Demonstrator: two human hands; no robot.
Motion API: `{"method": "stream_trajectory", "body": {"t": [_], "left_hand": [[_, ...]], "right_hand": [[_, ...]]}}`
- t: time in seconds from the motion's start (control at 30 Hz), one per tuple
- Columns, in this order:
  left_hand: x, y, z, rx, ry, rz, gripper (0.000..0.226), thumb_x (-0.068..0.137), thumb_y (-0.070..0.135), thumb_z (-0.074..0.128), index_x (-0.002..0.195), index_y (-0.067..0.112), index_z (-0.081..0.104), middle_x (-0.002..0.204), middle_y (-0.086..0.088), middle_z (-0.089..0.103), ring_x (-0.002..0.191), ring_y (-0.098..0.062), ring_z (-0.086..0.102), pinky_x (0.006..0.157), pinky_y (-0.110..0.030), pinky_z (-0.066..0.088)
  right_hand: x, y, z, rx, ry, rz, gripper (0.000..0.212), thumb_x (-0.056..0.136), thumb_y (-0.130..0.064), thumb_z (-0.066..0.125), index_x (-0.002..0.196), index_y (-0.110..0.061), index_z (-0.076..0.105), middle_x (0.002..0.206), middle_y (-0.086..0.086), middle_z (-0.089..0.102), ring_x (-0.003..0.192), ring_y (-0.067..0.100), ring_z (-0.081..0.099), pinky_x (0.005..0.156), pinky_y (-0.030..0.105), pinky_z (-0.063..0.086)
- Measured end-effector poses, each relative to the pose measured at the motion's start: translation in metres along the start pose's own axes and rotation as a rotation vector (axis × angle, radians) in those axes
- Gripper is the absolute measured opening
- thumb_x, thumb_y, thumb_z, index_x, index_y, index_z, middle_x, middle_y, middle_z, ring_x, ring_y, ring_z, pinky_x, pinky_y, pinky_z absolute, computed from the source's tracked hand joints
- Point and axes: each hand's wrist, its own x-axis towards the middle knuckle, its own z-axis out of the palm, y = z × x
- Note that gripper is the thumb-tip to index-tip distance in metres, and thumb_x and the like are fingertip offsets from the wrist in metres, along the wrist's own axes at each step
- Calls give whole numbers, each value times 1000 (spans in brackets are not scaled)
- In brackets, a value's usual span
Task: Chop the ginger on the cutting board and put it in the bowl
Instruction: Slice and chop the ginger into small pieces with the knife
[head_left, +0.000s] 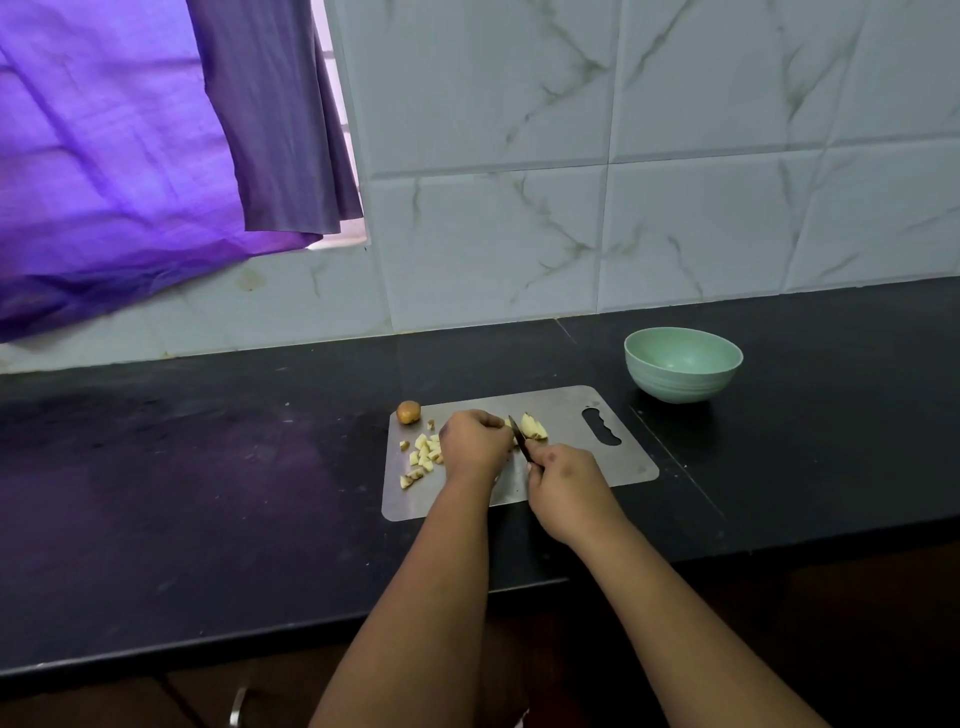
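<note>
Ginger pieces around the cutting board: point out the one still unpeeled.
The round brown ginger knob at the grey metal cutting board's far left corner; the others are pale yellow, cut pieces.

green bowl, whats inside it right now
Nothing visible: the part of the green bowl that shows is bare. The near wall hides a little of its bottom. The chopped ginger pieces lie on the cutting board.

Pale ginger cubes (423, 454) on grey cutting board (571, 457); green bowl (683, 364) empty.
</note>
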Motion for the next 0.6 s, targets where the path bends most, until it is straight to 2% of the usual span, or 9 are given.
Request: {"method": "stream_trajectory", "body": {"t": [0.13,0.23,0.3,0.4,0.47,0.53,0.6], "left_hand": [[5,-1,2,20,-10,-19,15,81,10,64,89,10,77,89,-3,73,82,-15,66,63,-21,47],[10,-2,4,30,-11,-23,13,80,11,65,87,10,77,88,-3,73,85,-16,66,69,-24,52],[10,-2,4,34,-9,-21,12,79,11,66,84,10,77,86,-2,73,85,-16,66,74,-26,55],[9,-2,4,27,-7,-11,12,77,7,66,83,10,76,85,-2,72,84,-16,66,71,-27,54],[7,-1,2,43,-5,-2,14,78,6,66,88,10,75,89,-2,71,85,-15,64,70,-25,50],[5,0,0,51,-11,8,17,78,4,65,91,9,75,90,-2,70,84,-16,63,69,-25,49],[3,0,0,60,-17,20,18,80,4,63,93,9,74,89,-2,69,82,-15,62,68,-24,47]], "right_hand": [[6,-1,4,-77,-48,2,35,93,-12,38,119,-17,61,86,5,57,75,22,54,66,30,48],[14,-4,-2,-171,-94,8,37,93,-13,39,121,-20,61,98,10,60,84,28,58,71,32,51],[22,-8,-7,-211,-131,40,33,90,-12,41,114,-18,64,101,10,61,86,29,59,72,33,53],[27,-17,-12,-271,-181,65,27,90,-11,40,104,-12,63,97,7,59,80,26,55,64,30,45],[25,-27,-13,-284,-218,78,27,92,-9,39,107,-8,61,94,7,53,86,27,56,65,30,40],[22,-38,-17,-354,-268,106,29,91,-5,45,116,-7,59,106,13,57,100,29,60,68,31,40],[18,-47,-25,-457,-323,118,34,87,-2,51,121,-7,56,118,12,56,103,29,60,68,31,41]]}}
